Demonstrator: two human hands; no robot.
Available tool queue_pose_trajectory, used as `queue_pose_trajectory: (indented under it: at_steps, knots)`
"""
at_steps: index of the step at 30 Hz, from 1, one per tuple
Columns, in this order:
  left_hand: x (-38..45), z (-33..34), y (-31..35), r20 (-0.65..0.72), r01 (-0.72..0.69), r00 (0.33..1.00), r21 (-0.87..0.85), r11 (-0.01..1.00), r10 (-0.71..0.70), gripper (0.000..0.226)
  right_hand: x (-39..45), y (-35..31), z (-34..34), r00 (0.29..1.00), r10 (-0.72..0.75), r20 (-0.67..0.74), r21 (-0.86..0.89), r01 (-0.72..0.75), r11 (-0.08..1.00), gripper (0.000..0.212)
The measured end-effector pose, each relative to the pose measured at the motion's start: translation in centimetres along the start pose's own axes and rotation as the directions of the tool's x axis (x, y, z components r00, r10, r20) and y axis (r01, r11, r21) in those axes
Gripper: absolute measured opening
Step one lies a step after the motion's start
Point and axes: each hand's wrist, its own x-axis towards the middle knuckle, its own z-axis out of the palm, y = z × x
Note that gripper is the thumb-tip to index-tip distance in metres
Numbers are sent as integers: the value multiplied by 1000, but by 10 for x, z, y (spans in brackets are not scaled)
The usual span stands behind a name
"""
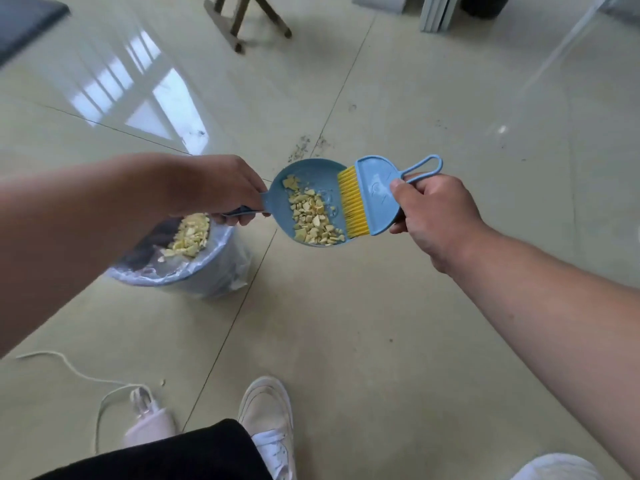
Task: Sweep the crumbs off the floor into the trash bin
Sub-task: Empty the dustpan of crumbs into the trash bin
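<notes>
My left hand (221, 190) grips the handle of a small blue dustpan (311, 171), held in the air above the floor. Pale yellow crumbs (313, 216) lie heaped in the pan. My right hand (433, 211) holds a blue hand brush (375, 194) whose yellow bristles (351, 202) rest against the pan's right edge. Below my left forearm stands a blue trash bin (194, 271) lined with a clear bag, with more yellow crumbs (188, 235) inside. The pan hangs just right of the bin's rim.
Glossy beige floor tiles (381, 306) spread all around. A single crumb (162, 382) lies near a white cord and charger (145, 414) at lower left. My white shoe (268, 420) is at the bottom. Dark specks (304, 147) mark the floor beyond the pan. A wooden stand (239, 19) stands far back.
</notes>
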Motion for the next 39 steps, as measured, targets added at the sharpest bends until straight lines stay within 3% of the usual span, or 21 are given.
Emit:
queue_pose_trajectory:
  at_steps: [9, 13, 21, 28, 32, 39]
  knots:
    - [-62, -79, -124, -55, 191, 977, -192, 963, -205, 25, 0, -72, 130, 969, -124, 215, 40, 118, 992, 29]
    - [-85, -96, -166, -87, 285, 949, -173, 943, -302, 32, -11, -79, 186, 948, -122, 294, 87, 101, 991, 30]
    - [-91, -104, -167, -238, 402, 900, 129, 907, -365, 27, -32, -88, 226, 930, -171, 326, 67, 158, 985, 28]
    - [-99, -120, -126, -337, 516, 856, 498, 697, -393, 34, -46, -93, 227, 927, -177, 331, 176, 123, 977, 28]
    - [-100, -125, -122, -349, 552, 834, 557, 621, -428, 45, -51, -96, 233, 918, -188, 349, 201, 123, 972, 27]
    - [-105, -122, -115, -321, 516, 856, 577, 633, -405, 45, -58, -95, 237, 897, -179, 404, 301, 54, 952, 24]
